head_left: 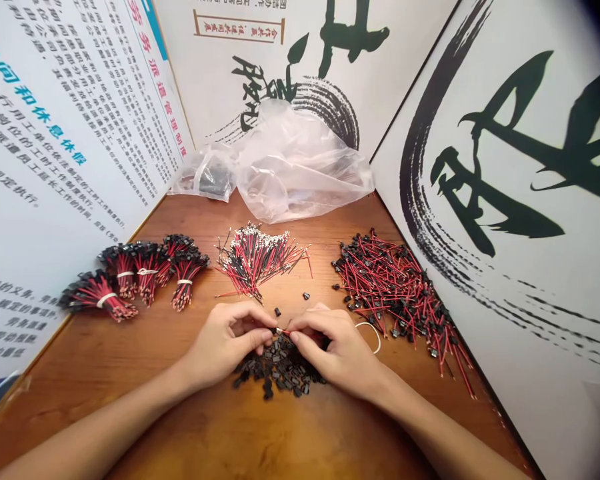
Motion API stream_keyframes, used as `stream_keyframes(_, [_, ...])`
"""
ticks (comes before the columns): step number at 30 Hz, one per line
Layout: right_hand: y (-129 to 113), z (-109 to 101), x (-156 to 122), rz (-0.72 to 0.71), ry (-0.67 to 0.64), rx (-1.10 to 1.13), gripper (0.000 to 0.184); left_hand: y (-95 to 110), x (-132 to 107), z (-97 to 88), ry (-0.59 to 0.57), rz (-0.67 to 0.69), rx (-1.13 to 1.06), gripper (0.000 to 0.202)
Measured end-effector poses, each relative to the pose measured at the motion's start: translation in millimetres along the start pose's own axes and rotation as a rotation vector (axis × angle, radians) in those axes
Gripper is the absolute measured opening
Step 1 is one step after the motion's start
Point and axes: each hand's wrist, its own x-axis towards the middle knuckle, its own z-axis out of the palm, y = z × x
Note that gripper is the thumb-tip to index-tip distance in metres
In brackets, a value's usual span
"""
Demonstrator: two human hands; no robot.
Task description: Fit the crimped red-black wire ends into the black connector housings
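Note:
My left hand (227,343) and my right hand (333,347) meet over a small pile of black plastic connector housings (280,373) on the wooden table (195,427). Both pinch with thumb and forefinger at the same spot, where a short red wire with a metal tip (281,331) shows between the fingertips. What my left fingers grip is too small to name. A loose heap of red and black wires with bare metal ends (257,257) lies just beyond my hands.
Several banded bundles of wires (140,270) lie at the left. A big heap of wires with black connectors (400,293) fills the right. A white rubber band (373,333) lies by my right hand. Clear plastic bags (290,167) sit at the back. Printed panels wall in three sides.

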Motion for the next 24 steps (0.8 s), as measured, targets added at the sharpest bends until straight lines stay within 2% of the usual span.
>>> stream_keyframes(7, [2.6, 1.2, -1.3, -0.003, -0.006, -0.008, 0.014, 0.5, -0.2, 0.9, 0.004, -0.010, -0.013, 0.004])
stream_keyframes(24, [-1.5, -0.2, -0.1, -0.057, 0.077, -0.047, 0.014, 1.9, -2.3, 3.6, -0.011, -0.059, 0.026, 0.005])
